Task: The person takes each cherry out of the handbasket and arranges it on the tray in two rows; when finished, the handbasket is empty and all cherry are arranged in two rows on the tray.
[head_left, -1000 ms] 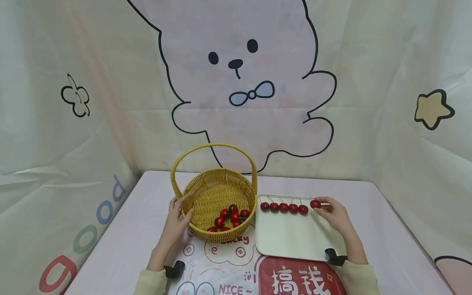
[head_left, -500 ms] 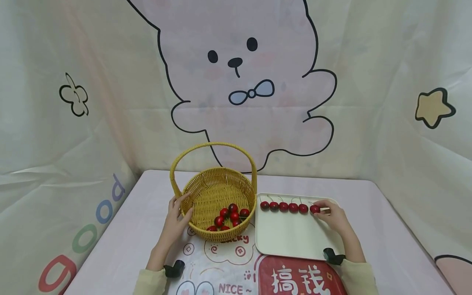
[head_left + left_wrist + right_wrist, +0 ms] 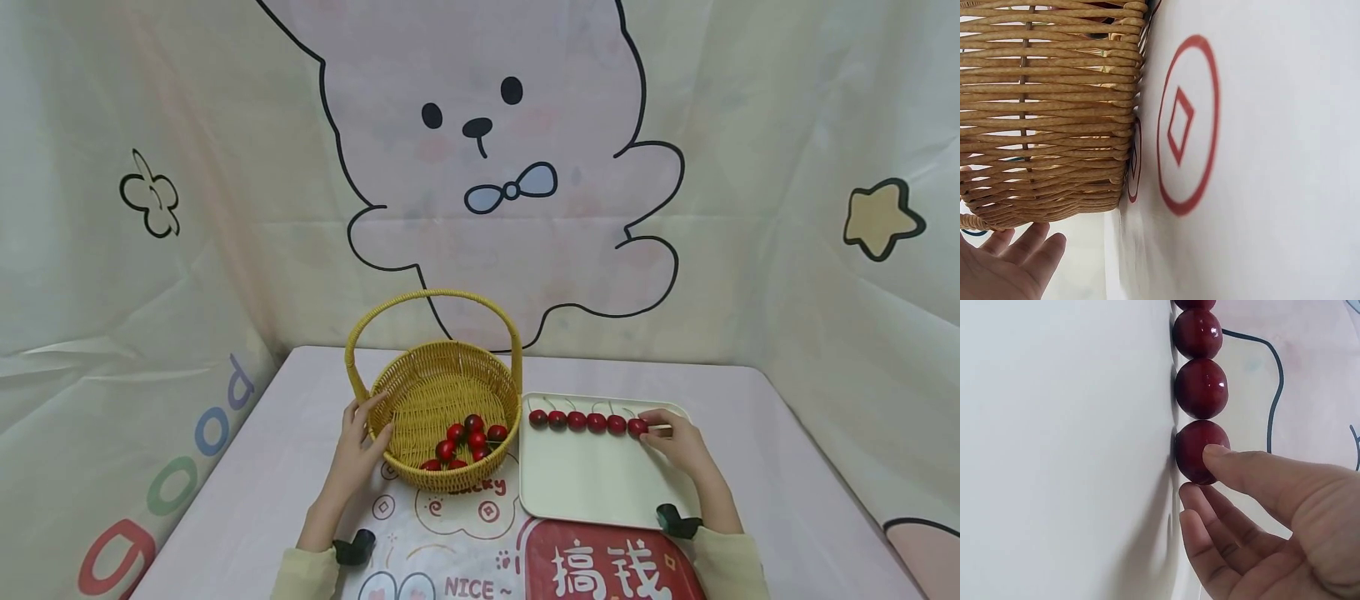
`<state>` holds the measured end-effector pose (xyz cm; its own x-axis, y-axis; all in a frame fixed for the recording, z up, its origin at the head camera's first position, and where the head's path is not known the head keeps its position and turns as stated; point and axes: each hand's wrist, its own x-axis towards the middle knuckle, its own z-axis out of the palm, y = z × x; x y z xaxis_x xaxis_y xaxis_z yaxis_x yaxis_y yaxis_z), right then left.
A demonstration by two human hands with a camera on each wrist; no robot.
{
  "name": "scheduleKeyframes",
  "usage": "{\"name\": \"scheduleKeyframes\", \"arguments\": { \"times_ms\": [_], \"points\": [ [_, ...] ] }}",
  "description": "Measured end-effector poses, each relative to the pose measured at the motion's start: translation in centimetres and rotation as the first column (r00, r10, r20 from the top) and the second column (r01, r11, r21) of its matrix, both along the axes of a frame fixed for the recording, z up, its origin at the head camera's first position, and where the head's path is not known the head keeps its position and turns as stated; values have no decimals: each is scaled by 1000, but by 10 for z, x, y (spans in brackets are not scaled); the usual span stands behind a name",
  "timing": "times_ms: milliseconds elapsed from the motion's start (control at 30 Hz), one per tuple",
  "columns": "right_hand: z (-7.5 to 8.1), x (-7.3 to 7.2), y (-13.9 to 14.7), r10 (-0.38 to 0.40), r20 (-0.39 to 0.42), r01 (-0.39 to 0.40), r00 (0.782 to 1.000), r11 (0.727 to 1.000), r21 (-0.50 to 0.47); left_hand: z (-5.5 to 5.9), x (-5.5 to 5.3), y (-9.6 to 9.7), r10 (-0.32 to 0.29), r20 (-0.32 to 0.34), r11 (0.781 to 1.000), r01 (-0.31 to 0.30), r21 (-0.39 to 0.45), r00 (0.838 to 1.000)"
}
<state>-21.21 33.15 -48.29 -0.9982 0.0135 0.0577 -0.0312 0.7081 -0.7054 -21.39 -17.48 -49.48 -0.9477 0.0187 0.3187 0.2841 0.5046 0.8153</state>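
Note:
Several dark red cherries (image 3: 577, 422) with thin stems stand in a row along the far side of a cream tray (image 3: 585, 492). At the row's right end, my right hand (image 3: 678, 439) pinches the last cherry (image 3: 1197, 450) with its thumb on top in the right wrist view, against its neighbour. On the left is a yellow wicker basket (image 3: 420, 400) with a tall handle, holding a cluster of red cherries (image 3: 477, 440). My left hand (image 3: 357, 450) holds the basket's left rim, with thumb and forefinger over the edge. In the left wrist view, other fingers (image 3: 1041, 256) lie outside the wicker wall.
The tray's left edge lies close against the basket. Both stand on a white table (image 3: 247, 492) covered by a printed cloth, with a red panel (image 3: 607, 567) in front of the tray. Printed curtains (image 3: 825, 292) enclose the table's back and sides.
My right hand has lowered the last cherry onto the tray and slid it left against the row. The left hand and the basket have stayed in place.

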Motion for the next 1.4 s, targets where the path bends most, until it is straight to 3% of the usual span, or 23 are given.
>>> {"name": "scheduleKeyframes", "arguments": {
  "times_ms": [767, 1400],
  "points": [
    [3, 2, -1, 31, -20, -30, 999, 999, 34, 0, 0, 0, -9, 4, 1000, 9, 14, 1000],
    [28, 5, -16, 21, -185, -14, 983, 999, 38, 1, 1, 1, 2, 2, 1000, -2, 4, 1000]
  ]
}}
